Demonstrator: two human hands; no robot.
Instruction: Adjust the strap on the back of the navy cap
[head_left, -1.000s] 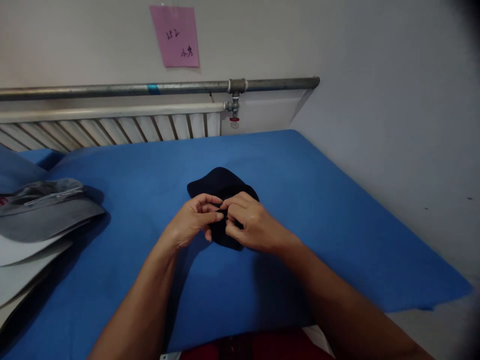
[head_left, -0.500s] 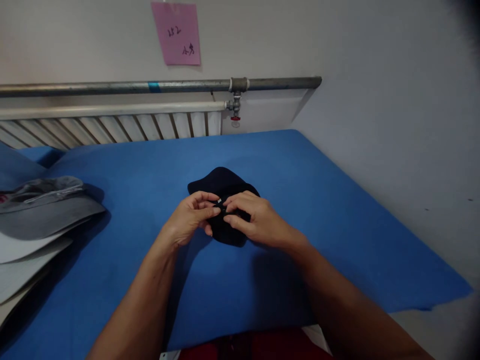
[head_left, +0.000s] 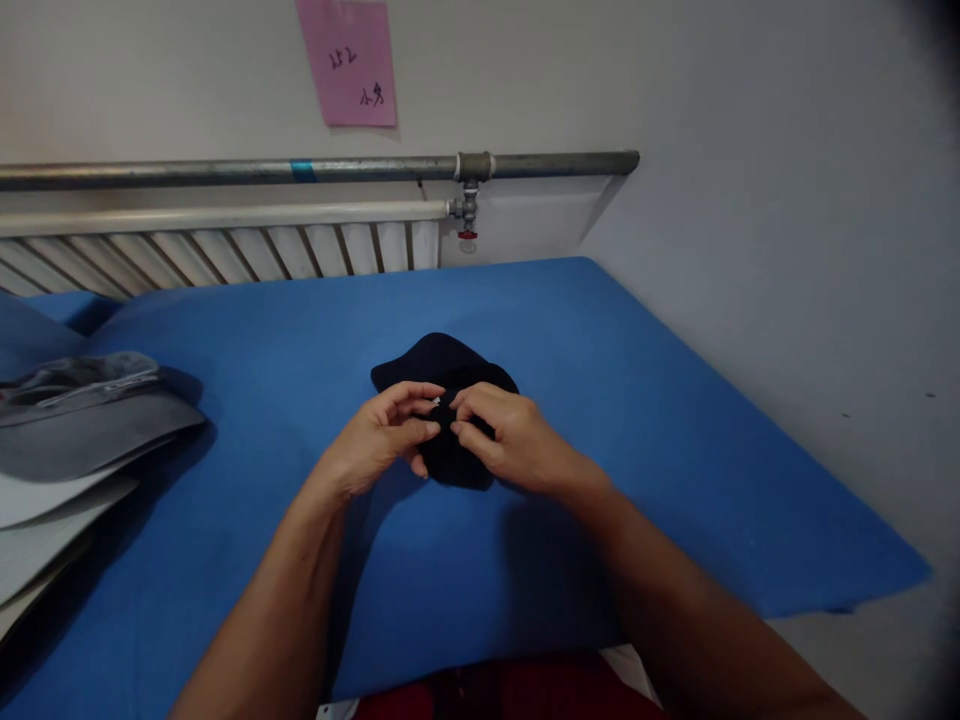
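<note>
A black cap (head_left: 437, 357) lies on the blue-covered table (head_left: 285, 360), in front of my body. At its near side, my left hand (head_left: 390, 432) pinches the cap's dark edge or strap between thumb and fingers. Close by on the right, my right hand (head_left: 504, 432) grips the same dark part with thumb and forefinger. A small white bit, perhaps a tag (head_left: 436, 401), shows by my left fingertips. The fingers cover much of the cap's near part, and its dark colour hides the details between them.
On the left is a stack of caps, a grey cap (head_left: 97, 440) on top with pale brims under it. A white radiator (head_left: 285, 250), a metal pipe (head_left: 210, 174) and a red-handled valve (head_left: 468, 235) run along the back wall. A pink note (head_left: 349, 70) hangs above.
My right thumb and forefinger have drawn closer together on the cap's dark part. The cap has stayed almost in place; the whole view has shifted slightly.
</note>
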